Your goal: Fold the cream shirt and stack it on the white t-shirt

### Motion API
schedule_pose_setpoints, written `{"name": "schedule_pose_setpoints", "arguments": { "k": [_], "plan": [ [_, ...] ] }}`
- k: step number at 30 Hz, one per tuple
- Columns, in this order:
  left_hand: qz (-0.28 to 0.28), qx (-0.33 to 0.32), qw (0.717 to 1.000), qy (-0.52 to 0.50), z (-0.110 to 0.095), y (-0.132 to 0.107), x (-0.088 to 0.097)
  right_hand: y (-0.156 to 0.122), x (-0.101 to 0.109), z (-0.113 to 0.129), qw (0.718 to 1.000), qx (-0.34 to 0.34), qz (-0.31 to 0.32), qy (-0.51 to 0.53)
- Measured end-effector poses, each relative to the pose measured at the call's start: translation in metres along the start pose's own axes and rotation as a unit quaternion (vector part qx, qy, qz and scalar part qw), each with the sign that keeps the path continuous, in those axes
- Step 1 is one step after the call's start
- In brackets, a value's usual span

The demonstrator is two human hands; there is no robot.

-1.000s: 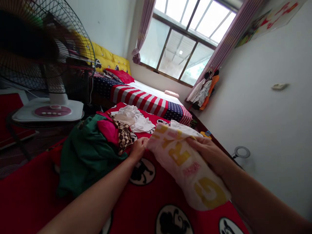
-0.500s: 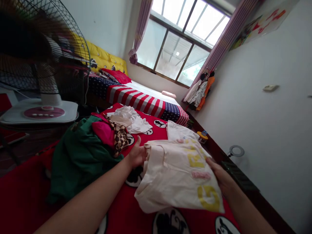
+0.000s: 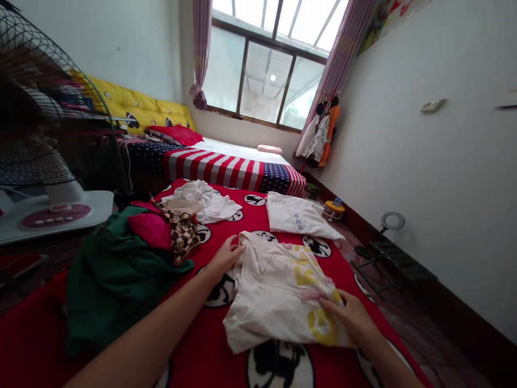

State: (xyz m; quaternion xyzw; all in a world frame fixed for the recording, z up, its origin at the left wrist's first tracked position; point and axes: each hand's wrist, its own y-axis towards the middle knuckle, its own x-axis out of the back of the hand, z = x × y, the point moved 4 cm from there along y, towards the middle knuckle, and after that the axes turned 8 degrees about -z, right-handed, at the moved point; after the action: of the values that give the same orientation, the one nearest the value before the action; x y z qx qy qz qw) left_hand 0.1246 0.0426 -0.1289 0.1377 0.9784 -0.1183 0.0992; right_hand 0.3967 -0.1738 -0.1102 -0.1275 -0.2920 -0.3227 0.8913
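A cream T-shirt (image 3: 270, 285) with yellow letters and a small pink patch lies folded on the red bedspread (image 3: 218, 237), which has black-and-white round prints. At its upper left edge, my left hand (image 3: 226, 257) pinches the fabric between thumb and fingers. My right hand (image 3: 355, 318) grips the opposite, lettered edge, its thumb on top of the cloth; part of its fingers is hidden. Beyond the T-shirt lies a folded white shirt (image 3: 299, 214) with small blue writing, touched by neither hand.
To the left sits a heap of clothes with a green garment (image 3: 117, 269), a magenta one (image 3: 151, 230) and a brown checkered one (image 3: 181, 229). Crumpled white clothes (image 3: 205, 199) lie farther back. A fan (image 3: 52, 210) stands at far left, a dark folding stool (image 3: 399, 261) at right.
The T-shirt has come down flatter onto the bedspread, both hands still at its edges. My right hand has shifted slightly left and lower. The view has turned, uncovering more of the white shirt.
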Motion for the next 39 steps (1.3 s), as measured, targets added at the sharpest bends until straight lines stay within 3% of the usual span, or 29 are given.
{"name": "schedule_pose_setpoints", "arguments": {
  "k": [3,5,8,12,14,16,20,24,28,32,34,36,39],
  "plan": [
    [-0.024,0.011,0.994,0.103,-0.004,-0.018,0.009,-0.008,-0.006,0.004,0.982,-0.078,0.006,0.171],
    [-0.005,0.013,0.978,0.208,-0.006,-0.038,0.014,-0.014,-0.012,0.006,0.959,-0.118,0.027,0.256],
    [0.045,-0.009,0.946,0.320,-0.003,-0.069,0.015,-0.026,-0.022,0.009,0.937,-0.117,0.056,0.326],
    [0.058,-0.073,0.954,0.284,0.010,-0.089,0.002,-0.039,-0.032,0.022,0.917,-0.079,0.101,0.379],
    [0.062,-0.089,0.965,0.240,0.013,-0.090,-0.007,-0.042,-0.027,0.035,0.911,-0.067,0.114,0.392],
    [0.072,-0.061,0.977,0.194,0.011,-0.090,-0.014,-0.044,-0.012,0.050,0.908,-0.067,0.114,0.398],
    [0.102,0.026,0.990,0.091,-0.017,-0.101,-0.018,-0.048,0.030,0.073,0.907,-0.091,0.107,0.397],
    [0.125,0.033,0.990,0.050,-0.059,-0.106,-0.025,-0.036,0.053,0.089,0.915,-0.084,0.121,0.377],
    [0.130,0.023,0.989,0.061,-0.110,-0.066,-0.060,0.021,0.067,0.122,0.928,-0.039,0.111,0.353],
    [0.110,-0.107,0.988,0.013,-0.182,0.008,-0.112,0.107,0.100,0.177,0.930,0.058,0.041,0.361],
    [0.107,-0.166,0.980,-0.017,-0.207,0.043,-0.136,0.148,0.116,0.197,0.920,0.126,0.002,0.371],
    [0.098,-0.191,0.976,-0.031,-0.209,0.074,-0.152,0.184,0.121,0.199,0.919,0.160,-0.046,0.358],
    [0.062,-0.170,0.983,-0.015,-0.164,0.112,-0.163,0.223,0.097,0.161,0.949,0.122,-0.121,0.265]
  ]
}}
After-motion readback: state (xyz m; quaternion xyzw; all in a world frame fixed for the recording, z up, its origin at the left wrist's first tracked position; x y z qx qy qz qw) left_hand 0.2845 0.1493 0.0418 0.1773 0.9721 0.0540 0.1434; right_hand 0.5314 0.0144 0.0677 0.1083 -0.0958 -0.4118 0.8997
